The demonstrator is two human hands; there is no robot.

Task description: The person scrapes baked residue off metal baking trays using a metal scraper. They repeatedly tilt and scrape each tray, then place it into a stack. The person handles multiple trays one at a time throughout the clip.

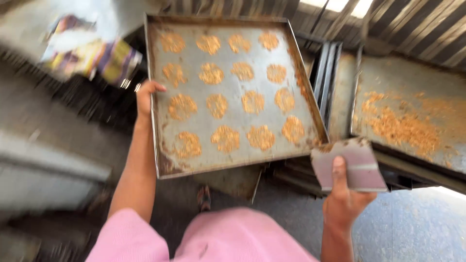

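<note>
Grey concrete floor w/ corrugated metal wall behind (daylight at top).

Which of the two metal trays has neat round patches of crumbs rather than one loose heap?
The tray held at its left edge by the left hand: rows of round patches. The right-hand tray has scattered crumbs.

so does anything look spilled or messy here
Yes. The tray on the right has loose orange crumbs scattered in a heap, not the neat round patches of the tray that the left hand grips. The right hand holds a flat scraper with crumbs on its edge.
</note>
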